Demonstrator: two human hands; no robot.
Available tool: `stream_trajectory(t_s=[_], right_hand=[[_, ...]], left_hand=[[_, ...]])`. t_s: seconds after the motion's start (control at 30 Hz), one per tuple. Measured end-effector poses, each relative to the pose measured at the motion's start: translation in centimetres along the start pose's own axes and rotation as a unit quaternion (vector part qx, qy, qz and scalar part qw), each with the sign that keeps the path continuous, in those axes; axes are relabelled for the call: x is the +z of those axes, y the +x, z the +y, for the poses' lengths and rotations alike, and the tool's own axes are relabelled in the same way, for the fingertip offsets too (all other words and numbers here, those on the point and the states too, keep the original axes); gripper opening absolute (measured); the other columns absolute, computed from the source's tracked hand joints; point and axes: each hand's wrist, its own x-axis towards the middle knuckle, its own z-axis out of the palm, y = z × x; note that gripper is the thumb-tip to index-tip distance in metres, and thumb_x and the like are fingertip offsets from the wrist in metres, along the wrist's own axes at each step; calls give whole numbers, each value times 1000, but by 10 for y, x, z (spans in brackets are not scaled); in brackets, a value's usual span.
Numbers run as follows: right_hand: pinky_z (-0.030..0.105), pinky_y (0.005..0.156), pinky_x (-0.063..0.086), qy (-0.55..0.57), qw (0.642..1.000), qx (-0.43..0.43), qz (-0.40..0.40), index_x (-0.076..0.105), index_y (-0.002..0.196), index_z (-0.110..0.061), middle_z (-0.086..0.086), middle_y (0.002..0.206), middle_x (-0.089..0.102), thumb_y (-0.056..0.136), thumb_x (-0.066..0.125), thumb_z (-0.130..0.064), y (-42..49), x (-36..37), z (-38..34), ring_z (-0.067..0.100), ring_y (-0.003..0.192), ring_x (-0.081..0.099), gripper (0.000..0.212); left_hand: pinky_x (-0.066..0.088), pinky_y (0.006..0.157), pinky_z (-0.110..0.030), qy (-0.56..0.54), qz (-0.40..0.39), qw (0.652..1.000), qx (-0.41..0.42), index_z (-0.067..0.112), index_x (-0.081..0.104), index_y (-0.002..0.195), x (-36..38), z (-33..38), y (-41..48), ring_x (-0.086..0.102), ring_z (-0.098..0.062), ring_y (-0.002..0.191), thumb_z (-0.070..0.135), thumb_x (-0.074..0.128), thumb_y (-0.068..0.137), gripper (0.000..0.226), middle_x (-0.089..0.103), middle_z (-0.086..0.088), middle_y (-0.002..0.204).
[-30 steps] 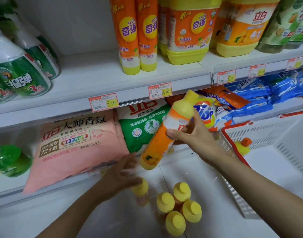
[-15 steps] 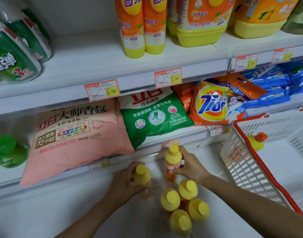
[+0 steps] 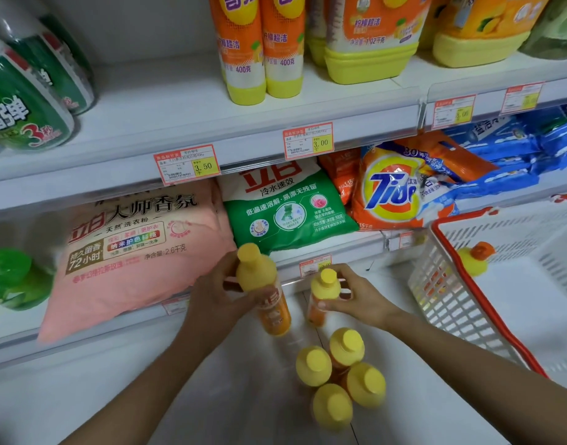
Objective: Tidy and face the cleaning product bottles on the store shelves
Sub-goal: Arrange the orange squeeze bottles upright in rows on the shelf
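Left hand (image 3: 216,300): fingers and thumb curled round the upper body of a small plastic bottle (image 3: 264,289), which has a smooth yellow shoulder, a flat yellow screw cap and a glossy orange label below. The bottle is tilted, cap toward the upper left. Whether its base touches the shelf cannot be told. The forearm enters from the lower left.

Right hand (image 3: 359,298): fingertips on the far side and thumb on the near side pinch the yellow shoulder of a second bottle of the same kind (image 3: 322,292), which is close to upright. The forearm enters from the lower right. The two held bottles are just beside each other, apart, over the back of the white bottom shelf (image 3: 115,399).

Nearer the camera, a cluster of four matching yellow-capped bottles (image 3: 340,377) stands upright on that shelf, packed shoulder to shoulder.

One shelf up:
- a soft pink detergent bag (image 3: 131,248), lying flat and overhanging the edge
- a green-and-white powder bag (image 3: 288,213)
- an orange Tide bag (image 3: 391,191)

To the right is a white slotted plastic basket with a red rim (image 3: 461,293). Inside it lies a yellow bottle with an orange cap (image 3: 474,260).

The top shelf holds tall orange-and-yellow bottles (image 3: 259,49) and, at left, green spray bottles (image 3: 25,101).
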Motion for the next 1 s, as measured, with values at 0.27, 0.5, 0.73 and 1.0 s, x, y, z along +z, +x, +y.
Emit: stream_trajectory(t_s=[0.27,0.5,0.73,1.0], right_hand=[[26,86,54,-33,955,-248,159,63,111,-16,0,99,67,85,72,-40,-46,-29,-143,13,95,65,37],[33,69,59,-22,973,-207,100,62,103,-29,-10,90,70,72,80,-41,-48,2,-195,13,83,66,38],[31,65,62,290,943,-104,124,61,112,-9,0,95,77,85,61,-34,-53,-8,-184,18,87,75,37],[36,77,62,347,923,-26,162,59,120,-19,2,106,74,81,62,-53,-48,-26,-180,17,96,72,51]], left_hand=[[61,70,-31,-131,34,990,36,25,59,108,-24,62,16,73,-18,84,47,77,58,57,76,5,94],[53,64,-17,-174,-9,982,75,15,58,113,-10,105,19,71,-6,83,39,77,76,48,73,5,95],[53,93,-37,-111,-271,948,-128,19,66,113,-20,29,13,64,-29,115,60,60,85,50,76,3,101],[48,67,-15,13,-73,997,5,26,64,104,-13,48,-3,63,-3,82,53,87,53,62,70,9,91]])
